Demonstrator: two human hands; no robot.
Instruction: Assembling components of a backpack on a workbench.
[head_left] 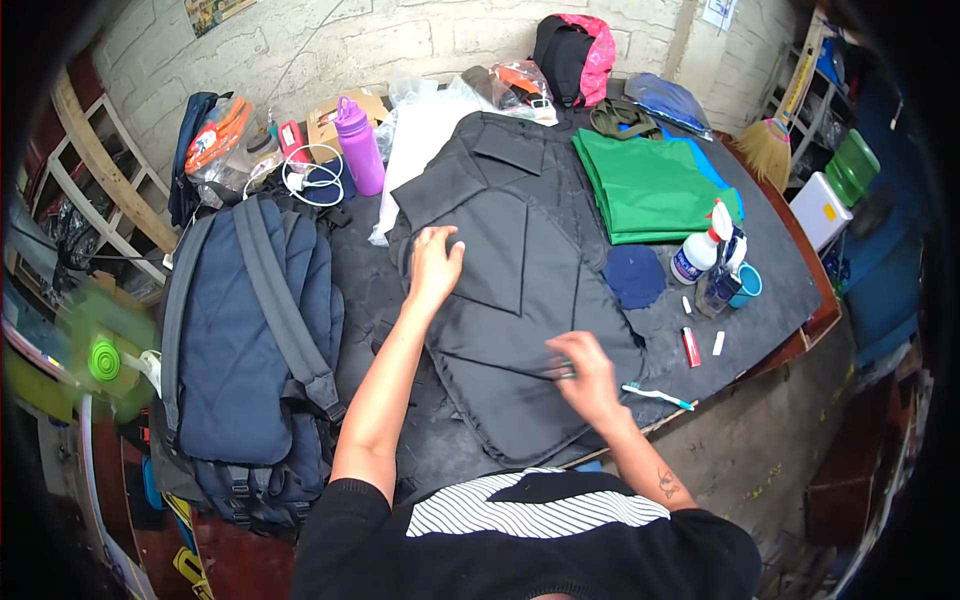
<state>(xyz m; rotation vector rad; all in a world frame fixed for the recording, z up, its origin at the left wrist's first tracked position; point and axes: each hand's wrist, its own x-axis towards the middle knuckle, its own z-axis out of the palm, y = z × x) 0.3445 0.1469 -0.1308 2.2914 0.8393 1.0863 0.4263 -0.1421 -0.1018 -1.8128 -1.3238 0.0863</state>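
Several black sewn fabric panels (480, 245) with raised seams lie spread over the middle of a dark table. My left hand (433, 268) rests at the left edge of the upper panel, thumb apart from the loosely bent fingers, holding nothing I can see. Over the lower right part of the black fabric is my right hand (588, 378), slightly blurred, its fingers half bent and apart. Whether its fingertips touch the cloth is hard to tell. A white and teal toothbrush (657, 396) lies just right of that hand, by the table's near edge.
At left stands a navy backpack (235, 330); behind it, a purple bottle (360, 148). To the right are folded green sheeting (650, 185), a spray bottle (700, 245), a teal cup (746, 286), a round blue cloth (634, 276) and a red marker-like stick (691, 347).
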